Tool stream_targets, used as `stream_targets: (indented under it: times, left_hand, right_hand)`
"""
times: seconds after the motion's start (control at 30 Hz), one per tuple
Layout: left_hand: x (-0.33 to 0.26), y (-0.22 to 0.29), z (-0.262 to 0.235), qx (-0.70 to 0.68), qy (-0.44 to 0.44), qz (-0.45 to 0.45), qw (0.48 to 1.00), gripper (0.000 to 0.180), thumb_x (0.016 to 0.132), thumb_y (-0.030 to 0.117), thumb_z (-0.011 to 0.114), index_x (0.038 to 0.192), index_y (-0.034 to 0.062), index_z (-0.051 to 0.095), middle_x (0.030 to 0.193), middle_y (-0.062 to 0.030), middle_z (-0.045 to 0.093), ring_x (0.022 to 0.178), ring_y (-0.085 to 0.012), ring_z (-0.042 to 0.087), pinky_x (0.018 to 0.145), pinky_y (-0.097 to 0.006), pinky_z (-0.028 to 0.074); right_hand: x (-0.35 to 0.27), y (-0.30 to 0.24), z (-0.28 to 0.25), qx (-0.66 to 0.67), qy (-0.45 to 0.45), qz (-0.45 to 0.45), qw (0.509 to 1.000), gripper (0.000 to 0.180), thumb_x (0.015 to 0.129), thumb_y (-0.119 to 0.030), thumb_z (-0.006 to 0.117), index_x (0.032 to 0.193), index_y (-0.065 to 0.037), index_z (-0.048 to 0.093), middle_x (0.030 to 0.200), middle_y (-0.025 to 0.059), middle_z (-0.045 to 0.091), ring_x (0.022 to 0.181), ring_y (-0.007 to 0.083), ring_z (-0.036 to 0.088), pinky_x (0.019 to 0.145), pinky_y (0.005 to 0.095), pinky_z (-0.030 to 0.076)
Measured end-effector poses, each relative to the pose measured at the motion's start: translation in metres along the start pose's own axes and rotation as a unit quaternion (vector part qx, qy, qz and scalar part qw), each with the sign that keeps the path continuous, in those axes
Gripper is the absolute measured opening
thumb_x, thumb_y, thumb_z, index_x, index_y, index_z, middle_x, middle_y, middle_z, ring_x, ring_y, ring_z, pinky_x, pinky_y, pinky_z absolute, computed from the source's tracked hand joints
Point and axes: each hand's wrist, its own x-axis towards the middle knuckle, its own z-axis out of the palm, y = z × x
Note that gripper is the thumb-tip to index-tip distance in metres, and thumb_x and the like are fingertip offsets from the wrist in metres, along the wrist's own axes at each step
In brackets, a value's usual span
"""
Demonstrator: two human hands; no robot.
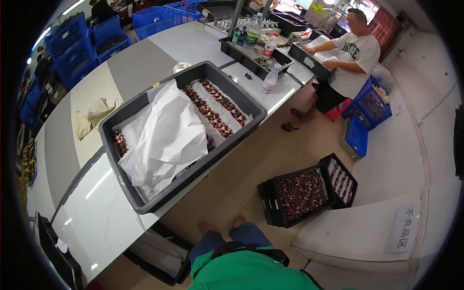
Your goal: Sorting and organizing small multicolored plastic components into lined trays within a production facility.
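Note:
Neither of my hands shows; only my green top and blue trousers are at the lower edge. In front of me a large dark grey tray (126,186) stands on the table, close to its edge. Crumpled white paper (166,137) covers much of the tray's inside. To the right of the paper, rows of small dark red and pale pieces (209,110) lie on white lining strips. More such pieces (120,143) show at the tray's left end. What lies under the paper is hidden.
A beige cloth (98,112) lies left of the tray. Beyond it stand a bottle (271,79) and a black tray of bottles (278,65). Black crates (299,195) of small pieces sit on the floor at right. A person (358,48) works at the far right. Blue crates (72,48) stack far left.

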Motion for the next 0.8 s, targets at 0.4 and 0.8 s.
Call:
stream_targets:
  times: [0.4,0.8]
  left_hand:
    - [0.007,-0.034,0.024,0.044,-0.026,-0.016,0.999,0.038,0.086,0.028,0.063,0.12,0.0109,0.063,0.107,-0.0053,0.069,0.094,-0.0207,0.066,0.081,-0.036,0.052]
    - [0.035,-0.036,0.044,0.088,-0.042,-0.026,0.995,0.039,0.085,0.028,0.064,0.12,0.0118,0.063,0.109,-0.0052,0.069,0.096,-0.0213,0.066,0.081,-0.036,0.052]
  right_hand:
    - [-0.012,0.006,-0.01,0.003,0.058,-0.006,0.998,0.016,0.089,-0.018,0.057,0.097,-0.006,0.064,0.077,0.0019,0.063,0.063,0.0141,0.058,0.055,0.0273,0.048]
    - [-0.007,0.004,-0.063,0.006,0.118,-0.026,0.993,0.016,0.088,-0.017,0.058,0.098,-0.006,0.065,0.078,0.0025,0.064,0.064,0.0146,0.06,0.055,0.0273,0.048]
